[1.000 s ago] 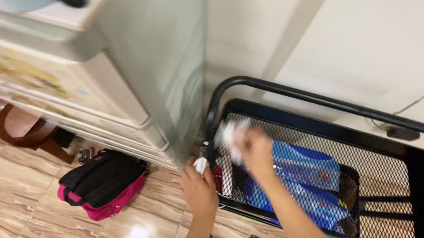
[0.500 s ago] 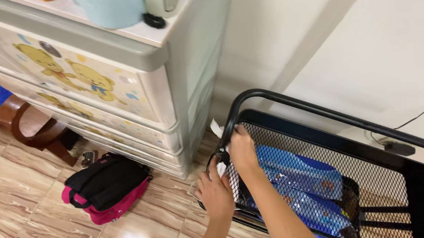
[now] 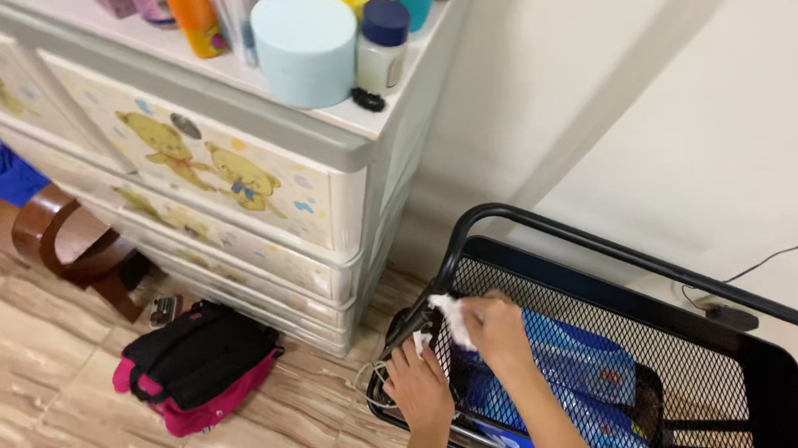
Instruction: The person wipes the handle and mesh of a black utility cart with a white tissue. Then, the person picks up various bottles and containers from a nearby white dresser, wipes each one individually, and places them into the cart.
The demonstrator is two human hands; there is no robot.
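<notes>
My right hand [image 3: 497, 329] presses a white cloth [image 3: 450, 310] against the top corner of a black metal mesh cart [image 3: 700, 376]. My left hand [image 3: 417, 389] is just outside that corner, at the cart's mesh side, with a bit of white cloth [image 3: 420, 343] showing above its fingers. Blue plastic bags [image 3: 578, 370] lie under the mesh on a lower shelf. The cart's black tube handle [image 3: 549, 234] arches over the corner.
A plastic drawer chest [image 3: 228, 184] with bear pictures stands left of the cart, with bottles and a pale blue round box [image 3: 304, 45] on top. A black and pink bag [image 3: 194, 365] lies on the tiled floor. A wooden stool [image 3: 63, 243] is far left. A cable runs along the wall [image 3: 776, 258].
The view has tilted up, showing the chest's top. My right hand moved with the cloth from the cart's handle post onto the mesh corner. My left hand stays at the corner.
</notes>
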